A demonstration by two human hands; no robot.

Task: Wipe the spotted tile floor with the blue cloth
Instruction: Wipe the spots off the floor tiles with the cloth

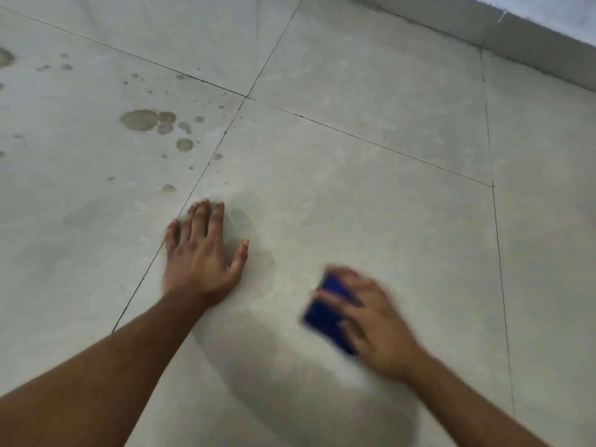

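Note:
The pale grey tile floor (371,195) fills the view, crossed by dark grout lines. Brownish spots (142,120) of many sizes dot the tile at the upper left. My left hand (200,253) lies flat on the floor, fingers spread, straddling a grout line just below the spots. To its right, my right hand (371,321) presses a folded blue cloth (325,314) onto the central tile. That hand and the cloth are blurred by motion. Most of the cloth is hidden under the fingers.
A low grey skirting or wall base (516,37) runs along the upper right corner. A faint damp smear (251,253) shows on the tile between my hands.

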